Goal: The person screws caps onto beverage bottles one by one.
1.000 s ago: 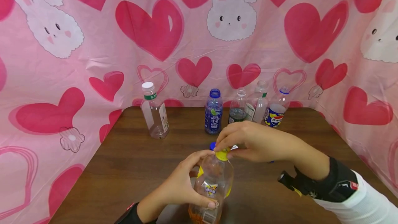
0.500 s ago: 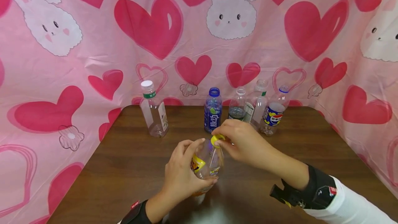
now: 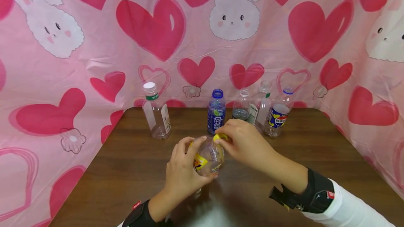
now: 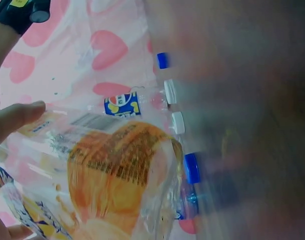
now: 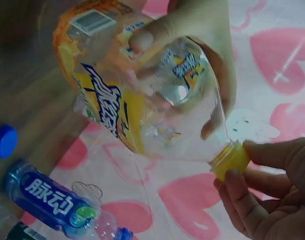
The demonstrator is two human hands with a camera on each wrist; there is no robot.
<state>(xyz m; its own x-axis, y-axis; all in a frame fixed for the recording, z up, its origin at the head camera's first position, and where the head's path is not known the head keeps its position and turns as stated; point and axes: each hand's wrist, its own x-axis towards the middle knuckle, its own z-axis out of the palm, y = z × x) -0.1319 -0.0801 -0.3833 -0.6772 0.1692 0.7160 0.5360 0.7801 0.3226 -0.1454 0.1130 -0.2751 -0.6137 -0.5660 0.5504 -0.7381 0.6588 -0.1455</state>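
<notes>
My left hand [image 3: 184, 165] grips a large clear plastic bottle [image 3: 209, 155] round its body, thumb on the near side. The bottle has an orange and yellow label [image 5: 107, 102] with a barcode and is tilted, its neck pointing away from me. At the neck, my right hand [image 3: 241, 136] pinches a yellow cap [image 5: 231, 161] between thumb and fingers. In the right wrist view the cap sits at the mouth of the bottle. From the left wrist, the bottle's underside and orange label [image 4: 115, 160] show close up, the neck hidden.
Behind the hands stand a blue bottle [image 3: 216, 115], two clear bottles close together, and a cola bottle [image 3: 279, 116] with a blue label. A clear bottle [image 3: 159, 123] with a white cap stands left. Blue caps [image 4: 191, 168] and white caps [image 4: 178, 122] lie on the table [image 3: 132, 171].
The bottle has been raised and tipped away from me, from nearly upright to neck forward. Both hands moved with it; the right hand's forearm swung left and down while pinching the cap.
</notes>
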